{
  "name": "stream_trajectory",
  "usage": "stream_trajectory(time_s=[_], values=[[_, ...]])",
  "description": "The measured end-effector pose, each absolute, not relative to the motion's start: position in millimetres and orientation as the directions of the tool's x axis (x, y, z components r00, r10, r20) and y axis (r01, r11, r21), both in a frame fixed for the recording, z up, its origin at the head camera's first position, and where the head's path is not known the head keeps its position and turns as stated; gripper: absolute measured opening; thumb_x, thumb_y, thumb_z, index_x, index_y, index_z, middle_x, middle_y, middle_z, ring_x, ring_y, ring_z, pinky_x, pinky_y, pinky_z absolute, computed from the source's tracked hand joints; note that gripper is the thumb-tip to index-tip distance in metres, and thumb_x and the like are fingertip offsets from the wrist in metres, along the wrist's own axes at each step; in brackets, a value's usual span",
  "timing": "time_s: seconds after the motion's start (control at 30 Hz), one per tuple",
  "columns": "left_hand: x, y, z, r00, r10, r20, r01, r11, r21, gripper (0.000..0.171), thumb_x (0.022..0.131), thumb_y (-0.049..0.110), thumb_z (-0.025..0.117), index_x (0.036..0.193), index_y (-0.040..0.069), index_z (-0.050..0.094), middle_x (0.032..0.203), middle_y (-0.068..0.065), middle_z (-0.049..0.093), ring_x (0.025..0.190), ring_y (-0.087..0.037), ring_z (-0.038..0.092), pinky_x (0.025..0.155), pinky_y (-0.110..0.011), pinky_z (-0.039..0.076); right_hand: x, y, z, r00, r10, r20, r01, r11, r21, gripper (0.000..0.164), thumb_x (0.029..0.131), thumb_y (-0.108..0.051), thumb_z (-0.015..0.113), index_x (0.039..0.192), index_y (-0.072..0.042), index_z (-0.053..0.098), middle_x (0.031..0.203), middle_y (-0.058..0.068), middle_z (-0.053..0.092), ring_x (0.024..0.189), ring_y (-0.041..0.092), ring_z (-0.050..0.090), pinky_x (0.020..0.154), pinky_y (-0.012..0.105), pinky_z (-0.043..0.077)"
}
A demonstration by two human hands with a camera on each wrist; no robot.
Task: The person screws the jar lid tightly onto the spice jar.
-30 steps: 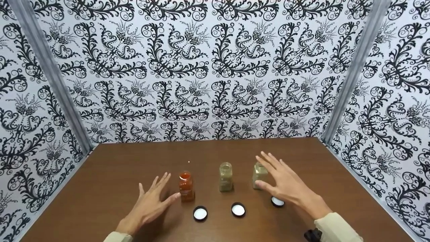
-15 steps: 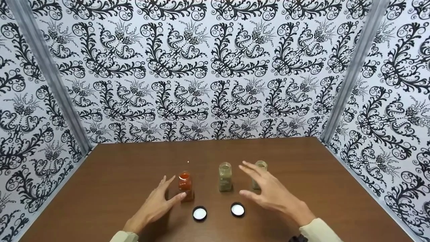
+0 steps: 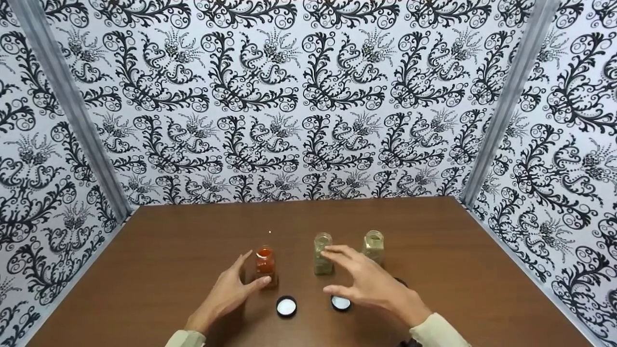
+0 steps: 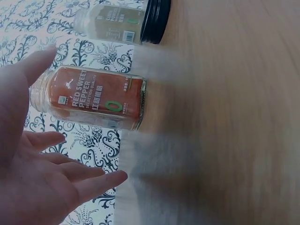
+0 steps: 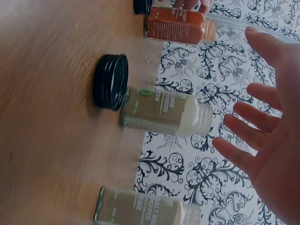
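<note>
My left hand [image 3: 227, 293] is spread around an uncapped glass jar of red sweet pepper powder [image 3: 265, 264], thumb on the near side and fingers at its left. In the left wrist view the fingers [image 4: 101, 185] look apart from the glass. Reaching over the table, my right hand [image 3: 373, 286] has its fingertips just in front of the middle jar [image 3: 320, 265], which holds greenish-brown powder. The right wrist view shows that jar's white label text and bare neck, with relaxed fingers [image 5: 239, 152] beside it. A similar jar [image 3: 374, 242] stands farther right, partly behind the right hand.
Upturned black lids with white liners lie in front of the jars: a left lid [image 3: 286, 306], a middle lid [image 3: 341, 303] partly under the right hand, and a third lid [image 3: 400, 282] mostly hidden. Patterned walls [image 3: 308, 120] enclose the brown table [image 3: 193, 231].
My right hand has moved left, from the right jar to the middle one. My left hand has shifted slightly right, closer round the red jar. Jars and lids have stayed put.
</note>
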State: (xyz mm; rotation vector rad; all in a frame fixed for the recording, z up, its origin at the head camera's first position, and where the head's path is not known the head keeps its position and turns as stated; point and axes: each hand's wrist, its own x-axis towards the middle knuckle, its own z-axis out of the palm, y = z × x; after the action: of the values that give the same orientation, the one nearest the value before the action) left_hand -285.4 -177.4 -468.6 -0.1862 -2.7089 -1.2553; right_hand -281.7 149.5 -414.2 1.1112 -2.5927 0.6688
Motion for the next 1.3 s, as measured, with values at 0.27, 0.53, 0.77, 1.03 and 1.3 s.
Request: stream_trajectory(time_s=[0.27,0.53,0.77,1.03,1.3], values=[[-291.1,-173.6,-473.0,-0.977,0.036,0.208,0.191,0.570,0.799,0.099,0.079,0.043,0.084,0.155,0.007,0.033,0.154,-0.030,0.039,0.136,-0.049,0.047,0.109,-0.063,0.042,-283.6,130.4,-414.3,-0.643,-0.667,0.377,-0.761,0.504,-0.408,0.069,0.091,-0.046,0.071,0.147,-0.014,0.049,0.148,0.006,0.051,0.133,0.025,0.054,0.112,0.044,0.046],[-300.7,-166.7,-475.1,-0.978,0.015,0.207,0.191,0.452,0.872,0.099,0.077,0.031,0.088,0.155,0.008,0.032,0.152,-0.031,0.038,0.134,-0.049,0.048,0.110,-0.060,0.043,-284.9,111.7,-417.8,-0.609,-0.704,0.366,-0.783,0.460,-0.418,0.067,0.090,-0.042,0.074,0.145,-0.013,0.051,0.145,0.005,0.054,0.131,0.022,0.056,0.111,0.039,0.047],[-308.8,-164.9,-478.9,-0.971,0.088,0.222,0.238,0.279,0.930,0.099,0.078,0.017,0.087,0.155,0.002,0.027,0.147,-0.031,0.045,0.135,-0.049,0.048,0.111,-0.056,0.044,-284.0,95.2,-419.4,-0.651,-0.731,0.204,-0.735,0.540,-0.410,0.069,0.089,-0.044,0.073,0.149,-0.019,0.047,0.149,0.000,0.050,0.135,0.020,0.052,0.115,0.041,0.043],[-312.2,-161.1,-479.3,-0.962,0.114,0.248,0.266,0.187,0.946,0.093,0.079,0.011,0.085,0.154,0.004,0.031,0.144,-0.027,0.050,0.131,-0.045,0.053,0.103,-0.047,0.053,-286.5,82.5,-424.4,-0.653,-0.741,0.158,-0.727,0.554,-0.405,0.073,0.088,-0.049,0.073,0.148,-0.018,0.047,0.147,0.000,0.050,0.135,0.019,0.052,0.116,0.038,0.043],[-312.8,-160.3,-480.3,-0.961,0.141,0.237,0.256,0.138,0.957,0.088,0.081,0.010,0.084,0.152,0.002,0.034,0.136,-0.031,0.056,0.122,-0.039,0.061,0.092,-0.031,0.058,-286.4,71.4,-430.5,-0.676,-0.730,0.096,-0.704,0.603,-0.376,0.071,0.083,-0.053,0.076,0.144,-0.025,0.053,0.139,-0.003,0.051,0.126,0.014,0.055,0.108,0.034,0.048]])
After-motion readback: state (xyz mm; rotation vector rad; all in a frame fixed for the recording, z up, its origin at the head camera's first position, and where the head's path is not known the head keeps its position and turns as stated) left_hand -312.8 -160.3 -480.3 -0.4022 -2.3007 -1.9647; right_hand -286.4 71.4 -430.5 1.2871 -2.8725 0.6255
